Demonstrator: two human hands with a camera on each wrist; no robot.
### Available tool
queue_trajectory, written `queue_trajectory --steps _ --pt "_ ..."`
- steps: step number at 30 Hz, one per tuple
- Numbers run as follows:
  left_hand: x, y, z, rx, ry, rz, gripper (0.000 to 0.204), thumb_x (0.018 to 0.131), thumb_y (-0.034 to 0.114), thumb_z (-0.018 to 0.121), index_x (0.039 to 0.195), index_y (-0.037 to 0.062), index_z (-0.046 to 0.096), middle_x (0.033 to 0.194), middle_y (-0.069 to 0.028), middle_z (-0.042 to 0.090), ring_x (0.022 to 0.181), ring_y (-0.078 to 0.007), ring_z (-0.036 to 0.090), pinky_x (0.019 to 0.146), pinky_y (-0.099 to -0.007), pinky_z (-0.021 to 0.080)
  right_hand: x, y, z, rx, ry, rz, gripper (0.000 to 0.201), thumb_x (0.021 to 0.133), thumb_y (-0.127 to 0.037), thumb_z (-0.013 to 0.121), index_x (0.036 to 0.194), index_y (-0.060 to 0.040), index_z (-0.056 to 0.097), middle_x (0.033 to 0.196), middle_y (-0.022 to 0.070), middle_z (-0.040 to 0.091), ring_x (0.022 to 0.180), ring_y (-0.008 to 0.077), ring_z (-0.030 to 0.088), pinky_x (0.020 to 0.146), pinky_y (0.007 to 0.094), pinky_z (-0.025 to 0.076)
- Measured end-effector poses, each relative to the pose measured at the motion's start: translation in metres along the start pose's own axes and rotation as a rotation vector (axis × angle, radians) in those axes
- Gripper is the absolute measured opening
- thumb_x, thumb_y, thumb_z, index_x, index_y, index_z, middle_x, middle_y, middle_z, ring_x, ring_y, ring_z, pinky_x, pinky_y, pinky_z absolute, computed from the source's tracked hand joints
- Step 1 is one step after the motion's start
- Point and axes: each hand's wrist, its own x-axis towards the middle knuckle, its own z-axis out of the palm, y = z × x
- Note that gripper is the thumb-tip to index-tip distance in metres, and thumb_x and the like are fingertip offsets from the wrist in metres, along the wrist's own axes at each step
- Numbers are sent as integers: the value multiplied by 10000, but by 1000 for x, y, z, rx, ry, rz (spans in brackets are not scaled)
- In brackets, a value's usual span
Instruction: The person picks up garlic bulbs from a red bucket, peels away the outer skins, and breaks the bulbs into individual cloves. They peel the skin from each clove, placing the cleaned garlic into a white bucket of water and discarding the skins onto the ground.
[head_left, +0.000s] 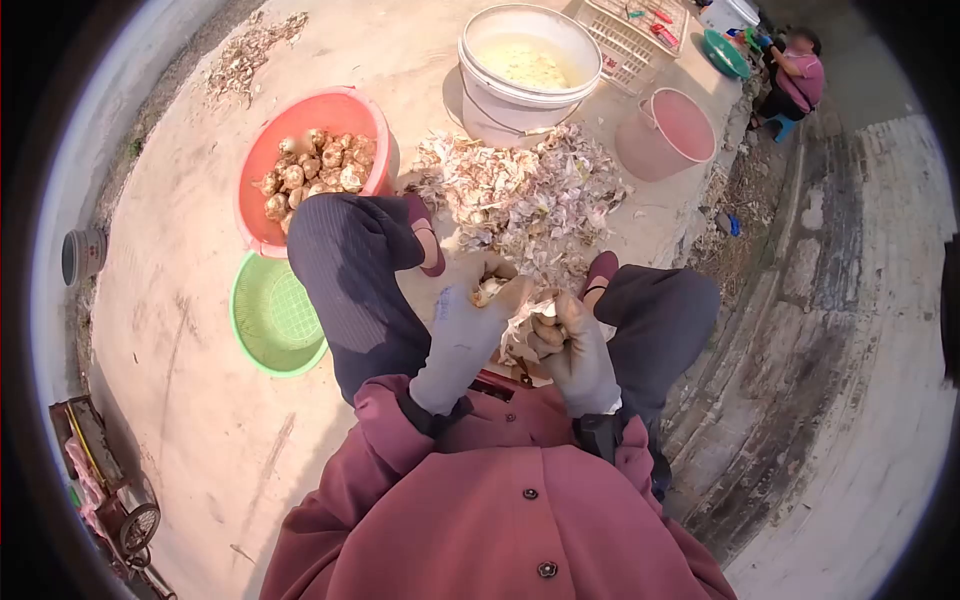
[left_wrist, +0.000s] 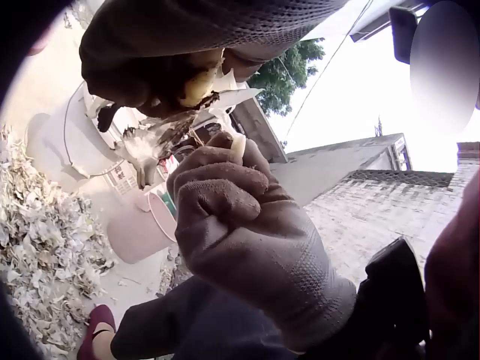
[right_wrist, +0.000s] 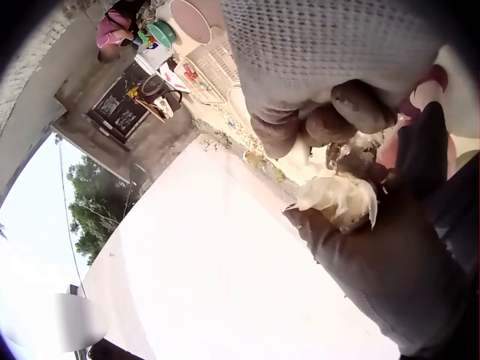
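Both hands wear light knit work gloves and meet between the person's knees. The left hand point(head_left: 462, 335) grips a partly broken garlic bulb point(right_wrist: 339, 199), its white papery skin spread open. Close beside it, the right hand point(head_left: 582, 360) has its fingers curled on a pale garlic clove point(left_wrist: 238, 147), which peeks out at the fingertips. Loose skin point(head_left: 517, 335) hangs between the two hands in the head view. On the ground past the feet lies a wide heap of garlic skins point(head_left: 530, 195). A red basin point(head_left: 262, 140) of whole garlic bulbs point(head_left: 315, 165) stands left of it.
Beyond the heap stands a white bucket point(head_left: 490, 115) of peeled cloves, with a pink bucket point(head_left: 640, 140) to its right. A green basket point(head_left: 250, 335) sits near the left knee. Another person point(head_left: 800, 75) sits at the far right, by crates point(head_left: 620, 60).
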Motion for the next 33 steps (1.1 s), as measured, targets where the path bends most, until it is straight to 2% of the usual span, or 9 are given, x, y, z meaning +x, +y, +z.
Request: queue_trajectory --steps 3,5,7,9,13,15,21,31,33 --pt "-14 16 -11 -81 -231 -79 299 861 186 721 1102 34 632 956 -47 649 869 -102 604 730 -266 475 -6 4 15 34 -44 24 275 1036 -345 541 1075 -75 574 825 -28 527 650 33 416 574 188 325" --pt "-20 8 -14 87 -221 73 325 850 195 734 1109 28 628 941 -72 668 842 -144 636 734 -298 494 -16 -6 46 -318 58 -54 316 1060 -350 494 1045 -38 538 866 -4 533 720 58 472 651 201 410" --pt "-23 4 -13 370 -242 244 322 855 179 726 1118 25 622 936 -115 664 852 -190 653 749 -312 502 -11 0 18 -233 23 -52 307 1070 -316 476 1106 -22 559 936 1 567 781 63 523 707 206 452" --pt "-30 4 -13 303 -224 200 309 852 168 724 1107 24 626 958 -145 666 863 -233 664 763 -326 507 -12 1 14 -564 34 -107 278 1062 -295 490 1087 -30 570 874 -19 547 731 37 488 637 200 419" --pt "-30 -2 -4 315 -163 294 249 836 141 721 1055 45 654 930 -148 619 837 -287 632 735 -362 484 -11 2 0 -273 -4 -48 251 1045 -283 517 1084 -41 573 799 -38 514 655 14 429 555 198 362" --pt "-27 -1 1 374 -128 354 227 828 126 719 1035 52 662 915 -148 600 830 -306 614 727 -376 472 -12 1 16 -403 178 -120 231 1014 -271 578 1078 -49 573 729 -52 473 565 10 362 483 210 295" --pt "-16 1 18 479 -146 335 179 783 88 715 953 73 661 938 -137 588 883 -341 577 760 -413 444 -9 -8 14 -556 298 -170 203 994 -216 612 1081 -36 578 647 -44 473 482 17 374 425 210 298" --pt "-13 -8 33 571 -102 416 167 753 108 710 912 74 669 932 -133 602 862 -353 583 737 -444 447 -13 4 1 -598 368 -195 271 1004 -228 566 1148 -2 603 751 -11 536 562 11 432 466 194 336" --pt "-10 -8 33 603 -133 411 151 757 139 707 896 89 681 921 -127 604 830 -349 594 721 -445 456 -14 -5 -12 -485 312 -51 281 1025 -262 541 1138 -11 594 804 11 541 605 24 441 482 192 339"
